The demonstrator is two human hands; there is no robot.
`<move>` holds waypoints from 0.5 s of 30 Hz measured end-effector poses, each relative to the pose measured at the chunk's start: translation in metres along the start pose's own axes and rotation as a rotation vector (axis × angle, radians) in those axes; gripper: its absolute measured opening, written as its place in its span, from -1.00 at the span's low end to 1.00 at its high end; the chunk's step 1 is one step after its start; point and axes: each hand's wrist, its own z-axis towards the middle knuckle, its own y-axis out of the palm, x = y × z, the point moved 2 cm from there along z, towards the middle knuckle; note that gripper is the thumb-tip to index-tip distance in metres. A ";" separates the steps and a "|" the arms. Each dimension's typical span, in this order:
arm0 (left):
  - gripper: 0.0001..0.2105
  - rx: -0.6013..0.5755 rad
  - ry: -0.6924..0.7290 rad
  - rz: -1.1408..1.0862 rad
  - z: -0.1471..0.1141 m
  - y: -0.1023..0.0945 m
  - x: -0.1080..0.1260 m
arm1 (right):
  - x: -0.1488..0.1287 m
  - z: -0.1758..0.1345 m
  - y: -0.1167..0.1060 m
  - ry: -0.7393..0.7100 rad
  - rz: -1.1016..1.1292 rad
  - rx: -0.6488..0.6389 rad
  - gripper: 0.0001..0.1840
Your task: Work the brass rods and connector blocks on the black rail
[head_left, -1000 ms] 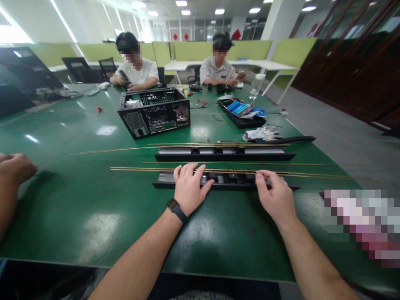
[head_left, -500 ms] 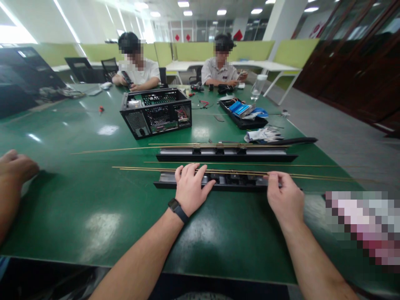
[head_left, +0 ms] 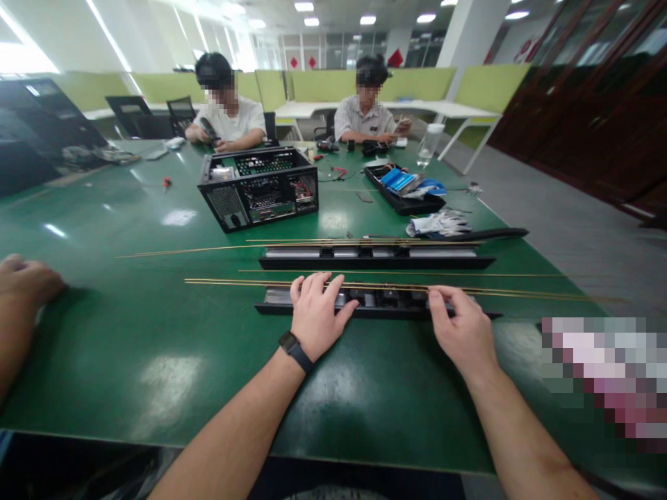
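My left hand (head_left: 319,309), with a dark watch (head_left: 295,349) at its wrist, lies with fingers spread over the near black rail (head_left: 406,314). Its fingertips rest at the long thin brass rods (head_left: 229,281) that run along the top of that rail. Farther right, my right hand (head_left: 463,330) has thumb and forefinger pinched on the rods; how many are in the pinch I cannot tell. Just behind lies a single thin rod (head_left: 521,275). A second black rail (head_left: 375,262) stands parallel beyond it, with more thin rods (head_left: 208,250) across its top.
An open black computer case (head_left: 260,191) stands behind the rails. To its right are a black tray (head_left: 411,203) with blue parts, white gloves (head_left: 440,224) and a clear bottle (head_left: 428,147). Another person's hand (head_left: 31,281) is at the left edge. Two people sit across the table.
My right hand has slid a little to the left along the rods, still pinching. My left hand stays in place on the near rail.
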 end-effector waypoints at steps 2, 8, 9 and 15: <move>-0.57 -0.002 0.000 -0.001 0.000 0.000 0.000 | 0.000 0.001 0.000 0.029 -0.003 0.003 -0.65; -0.57 -0.010 -0.003 -0.001 0.000 0.000 0.000 | 0.009 0.003 -0.005 0.231 -0.083 0.059 -0.63; -0.57 -0.011 -0.004 -0.001 0.000 0.000 0.000 | 0.010 0.003 -0.005 0.246 -0.090 0.070 -0.63; -0.57 -0.003 -0.004 -0.005 0.000 0.000 0.000 | 0.010 0.004 -0.006 0.257 -0.085 0.069 -0.65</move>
